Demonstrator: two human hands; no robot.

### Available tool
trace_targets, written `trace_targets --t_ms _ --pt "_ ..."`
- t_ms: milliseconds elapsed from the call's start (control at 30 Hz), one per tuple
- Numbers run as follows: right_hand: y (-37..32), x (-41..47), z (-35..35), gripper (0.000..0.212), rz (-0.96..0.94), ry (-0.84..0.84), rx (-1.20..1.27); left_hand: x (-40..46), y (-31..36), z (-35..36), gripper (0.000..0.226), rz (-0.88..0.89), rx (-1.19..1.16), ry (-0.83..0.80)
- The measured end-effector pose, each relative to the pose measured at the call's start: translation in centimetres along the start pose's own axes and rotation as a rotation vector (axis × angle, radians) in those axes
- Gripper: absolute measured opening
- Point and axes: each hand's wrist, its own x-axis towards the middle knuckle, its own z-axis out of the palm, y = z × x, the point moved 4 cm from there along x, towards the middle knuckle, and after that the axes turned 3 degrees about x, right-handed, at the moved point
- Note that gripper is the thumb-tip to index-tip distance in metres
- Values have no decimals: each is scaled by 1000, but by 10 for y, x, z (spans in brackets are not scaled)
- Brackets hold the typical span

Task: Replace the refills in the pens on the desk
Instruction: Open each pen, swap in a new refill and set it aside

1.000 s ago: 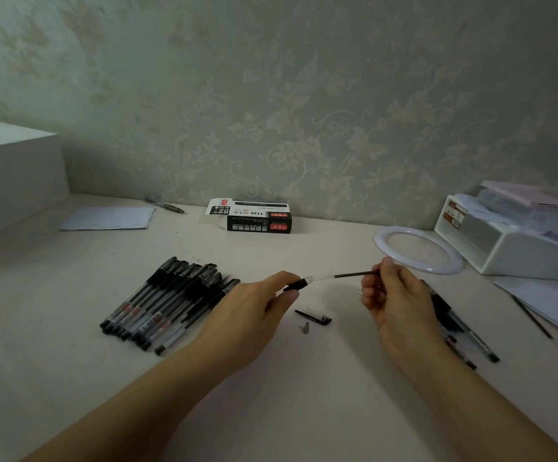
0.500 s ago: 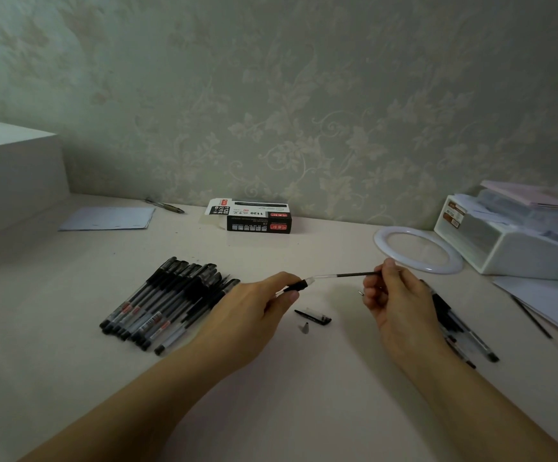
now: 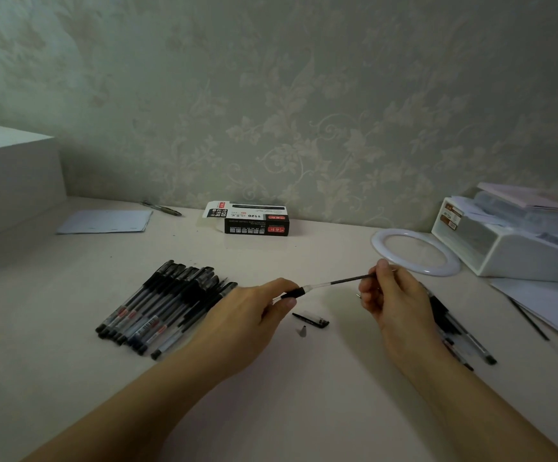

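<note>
Refill (image 3: 344,280) half out of the pen barrel (image 3: 292,292), held level above the desk (image 3: 304,411) so both line up. Left hand (image 3: 247,315) gripping the barrel, right hand (image 3: 392,295) pinching the refill's far end. Cap (image 3: 311,319) and tip (image 3: 302,331) parked just below, waiting pens (image 3: 160,308) to the left, others (image 3: 461,331) behind the right wrist, likely sorted apart.

Pens (image 3: 164,305) left, cap (image 3: 311,319) centre, box (image 3: 254,219) behind, ring (image 3: 416,255) right, perhaps touching tray (image 3: 517,258).
</note>
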Motion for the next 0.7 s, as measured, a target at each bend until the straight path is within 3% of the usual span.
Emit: trace_targets --t_ms 133,333,467,700 --pt "2 -4 8 30 -17 -121 -100 -2 7 1 21 39 8 -61" --pt "5 -25 31 34 -156 -477 -613 0 6 2 18 43 -69 -18" --pt "0 -29 30 26 -284 -456 -720 2 -3 3 19 18 -71 35" --pt "3 -39 40 23 -467 -591 -841 2 -5 5 19 9 -66 41"
